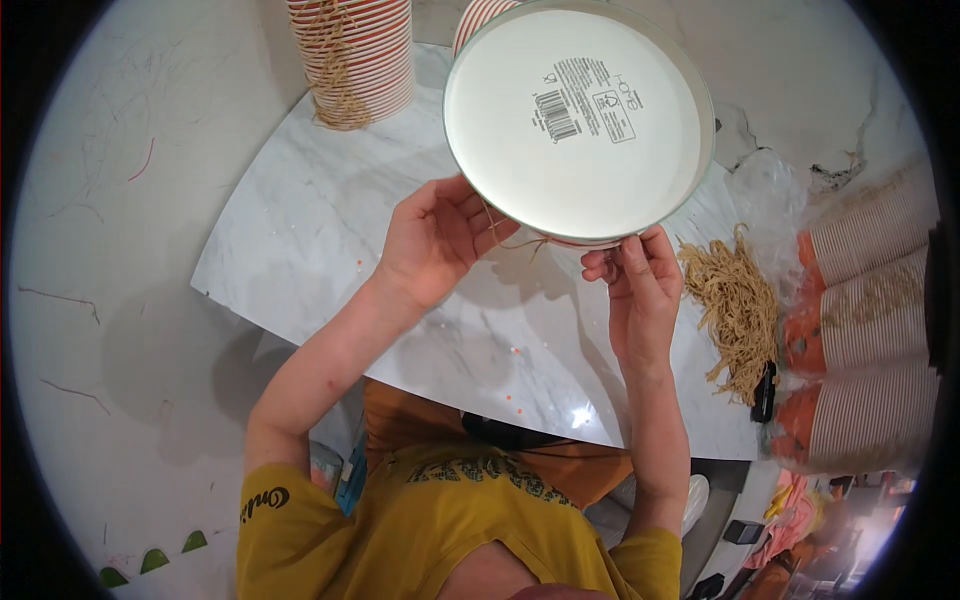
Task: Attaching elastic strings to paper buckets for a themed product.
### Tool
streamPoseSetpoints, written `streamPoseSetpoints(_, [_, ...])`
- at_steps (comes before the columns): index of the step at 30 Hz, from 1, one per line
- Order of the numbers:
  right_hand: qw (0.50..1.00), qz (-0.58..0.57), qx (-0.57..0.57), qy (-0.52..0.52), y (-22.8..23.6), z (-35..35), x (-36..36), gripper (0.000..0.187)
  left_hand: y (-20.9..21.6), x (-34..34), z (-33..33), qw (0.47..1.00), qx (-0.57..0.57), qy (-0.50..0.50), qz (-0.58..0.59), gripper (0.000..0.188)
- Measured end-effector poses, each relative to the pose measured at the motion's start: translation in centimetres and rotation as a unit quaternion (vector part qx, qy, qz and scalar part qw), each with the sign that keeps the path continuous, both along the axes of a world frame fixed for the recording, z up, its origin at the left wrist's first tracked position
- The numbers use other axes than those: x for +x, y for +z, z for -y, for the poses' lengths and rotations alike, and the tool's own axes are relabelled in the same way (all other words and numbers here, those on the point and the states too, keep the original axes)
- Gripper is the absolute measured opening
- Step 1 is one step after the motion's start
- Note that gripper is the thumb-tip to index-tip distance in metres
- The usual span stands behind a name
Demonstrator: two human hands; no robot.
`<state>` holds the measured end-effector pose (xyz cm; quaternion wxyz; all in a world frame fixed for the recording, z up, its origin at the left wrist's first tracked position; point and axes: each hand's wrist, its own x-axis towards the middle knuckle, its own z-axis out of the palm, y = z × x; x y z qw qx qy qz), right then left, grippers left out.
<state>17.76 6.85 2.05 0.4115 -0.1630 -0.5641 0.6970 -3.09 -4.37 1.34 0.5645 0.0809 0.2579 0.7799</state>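
A round paper bucket [580, 180] is held up over the table with its white base toward me. A printed label and barcode mark the base, and a strip of the red-and-white side shows under the lower edge. My left hand [435, 240] is closed at the bucket's lower left side, its fingertips partly hidden by the rim. Beside those fingers hangs a loop of thin brown twine [535, 246]. At the lower right edge, my right hand [645, 285] grips the bucket with the thumb near the rim and the fingers curled.
A tall stack of nested striped buckets [385, 65] with twine stands at the far left. To the right lie a heap of cut twine [735, 315], a black pen-like object [764, 392] and several plastic-wrapped stacks of buckets [870, 320]. Orange specks dot the marbled table [320, 270].
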Motion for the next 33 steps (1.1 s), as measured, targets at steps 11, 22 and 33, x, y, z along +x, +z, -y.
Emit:
streamPoseSetpoints(11, [0.999, 0.002, -0.053, -0.001, 0.1, 0.5, -0.4, 0.021, -0.9, -0.8, -0.2, 0.997, -0.024, 0.008, -0.074, 0.022])
streamPoseSetpoints(22, [0.999, 0.008, -0.028, -0.023, -0.1, 0.3, -0.6, 0.018, -0.4, -0.9, -0.3, 0.986, -0.066, 0.033, -0.152, 0.014])
streamPoseSetpoints(33, [0.99, 0.131, -0.049, 0.028, -0.6, 0.7, -0.7, 0.033, -2.1, -1.9, -0.5, 0.98, -0.04, 0.015, -0.193, 0.013])
